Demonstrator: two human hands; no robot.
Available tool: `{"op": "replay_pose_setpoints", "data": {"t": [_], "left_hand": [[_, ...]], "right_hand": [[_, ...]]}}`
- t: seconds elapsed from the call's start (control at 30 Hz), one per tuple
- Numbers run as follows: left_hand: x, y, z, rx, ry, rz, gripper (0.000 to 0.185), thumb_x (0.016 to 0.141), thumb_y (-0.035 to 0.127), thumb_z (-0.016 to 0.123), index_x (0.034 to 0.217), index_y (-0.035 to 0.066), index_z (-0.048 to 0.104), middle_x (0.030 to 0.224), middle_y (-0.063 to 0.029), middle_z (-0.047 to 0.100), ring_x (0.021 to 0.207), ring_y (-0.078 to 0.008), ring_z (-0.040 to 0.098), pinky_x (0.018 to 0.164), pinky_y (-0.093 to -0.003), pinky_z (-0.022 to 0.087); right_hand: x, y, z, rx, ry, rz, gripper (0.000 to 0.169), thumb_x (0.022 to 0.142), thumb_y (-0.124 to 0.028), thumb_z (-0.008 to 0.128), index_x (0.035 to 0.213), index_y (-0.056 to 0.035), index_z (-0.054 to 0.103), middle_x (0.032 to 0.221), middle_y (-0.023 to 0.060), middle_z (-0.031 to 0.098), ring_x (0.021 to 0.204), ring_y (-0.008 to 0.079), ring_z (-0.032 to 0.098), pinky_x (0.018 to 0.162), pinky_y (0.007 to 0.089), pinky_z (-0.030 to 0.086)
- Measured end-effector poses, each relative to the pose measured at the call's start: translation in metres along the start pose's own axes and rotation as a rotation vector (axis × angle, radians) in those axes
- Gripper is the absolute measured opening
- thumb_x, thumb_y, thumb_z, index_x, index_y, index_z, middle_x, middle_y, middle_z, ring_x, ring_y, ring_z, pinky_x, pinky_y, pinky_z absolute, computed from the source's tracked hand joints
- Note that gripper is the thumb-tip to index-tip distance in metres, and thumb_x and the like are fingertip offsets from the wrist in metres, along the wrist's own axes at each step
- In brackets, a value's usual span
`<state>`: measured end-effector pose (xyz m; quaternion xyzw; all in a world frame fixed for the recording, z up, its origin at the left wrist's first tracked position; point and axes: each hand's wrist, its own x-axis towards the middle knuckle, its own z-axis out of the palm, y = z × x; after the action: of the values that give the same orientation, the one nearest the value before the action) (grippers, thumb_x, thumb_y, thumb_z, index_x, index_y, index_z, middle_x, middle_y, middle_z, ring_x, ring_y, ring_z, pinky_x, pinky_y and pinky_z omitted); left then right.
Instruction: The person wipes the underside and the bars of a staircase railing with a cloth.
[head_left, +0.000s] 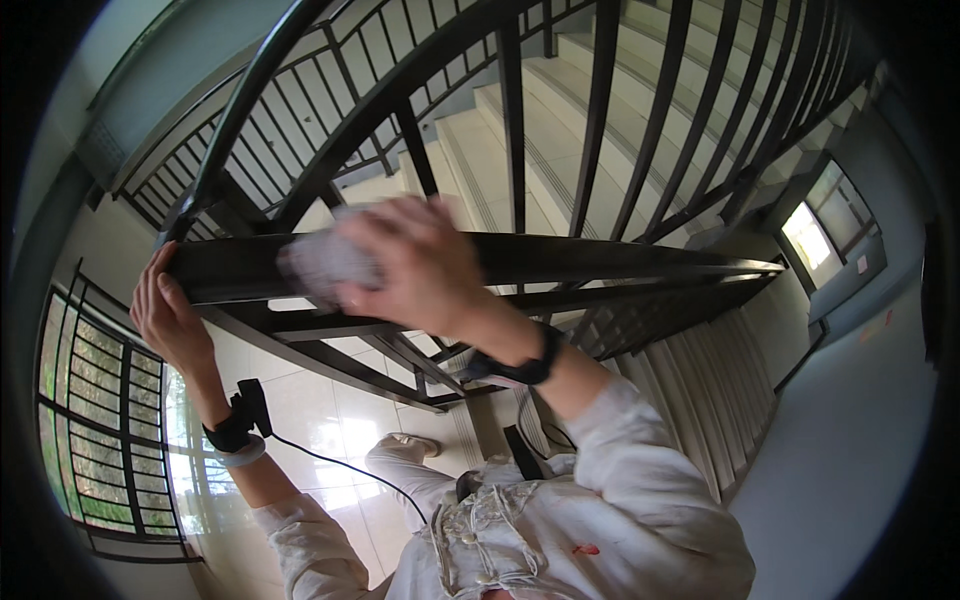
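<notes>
A dark metal stair handrail (570, 255) crosses in front of me. On its upper face lies a greyish cloth (330, 262), bunched up and blurred by motion. My right hand (412, 262) grips this cloth from above, with a black strap round the wrist. Further left, my left hand (169, 311) rests against the rail's end, near the corner where it meets a curved rail (240, 112). The left fingers lie over the rail's edge, and the thumb is beside them. A black device with a cable is strapped to that wrist.
Dark balusters (514, 135) stand beyond the rail, with tiled steps (540, 142) rising behind them. Another flight (690, 397) lies at the lower right. A barred window (105, 405) is at the left. Glossy floor tiles (300, 397) lie below, and a cable (352, 465) hangs from my left wrist.
</notes>
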<state>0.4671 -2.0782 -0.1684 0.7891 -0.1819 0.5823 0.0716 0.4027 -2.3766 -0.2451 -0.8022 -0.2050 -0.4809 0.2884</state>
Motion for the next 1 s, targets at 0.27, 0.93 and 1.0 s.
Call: {"op": "replay_pose_setpoints", "data": {"t": [0.27,0.93,1.0], "left_hand": [[-0.004,-0.006,0.006,0.034,0.041,0.022,0.038,0.102,0.014,0.036,0.112,0.011,0.073,0.111,-0.0053,0.072,0.106,-0.0238,0.066,0.096,-0.0347,0.044],[-0.084,0.032,-0.005,-0.078,0.433,0.342,0.015,0.099,0.017,0.058,0.108,0.011,0.068,0.118,-0.005,0.068,0.119,-0.0251,0.058,0.1,-0.0411,0.044],[-0.111,0.046,-0.005,-0.14,0.0,0.536,0.019,0.097,0.016,0.059,0.114,0.012,0.066,0.122,-0.0072,0.066,0.12,-0.026,0.057,0.101,-0.0424,0.045]], "right_hand": [[-0.193,0.173,-0.184,-0.652,0.139,1.069,0.042,0.083,-0.039,0.07,0.114,-0.014,0.06,0.111,0.0126,0.066,0.11,0.0361,0.06,0.092,0.0602,0.042],[-0.146,0.057,-0.038,-0.562,0.3,-0.113,0.072,0.063,-0.029,0.088,0.125,-0.0303,0.052,0.124,0.0074,0.053,0.114,0.0272,0.053,0.083,0.0447,0.034],[-0.19,0.081,-0.073,-0.575,0.307,0.018,0.067,0.058,-0.013,0.088,0.116,-0.0245,0.057,0.127,0.0116,0.052,0.117,0.0312,0.052,0.087,0.0465,0.038]]}}
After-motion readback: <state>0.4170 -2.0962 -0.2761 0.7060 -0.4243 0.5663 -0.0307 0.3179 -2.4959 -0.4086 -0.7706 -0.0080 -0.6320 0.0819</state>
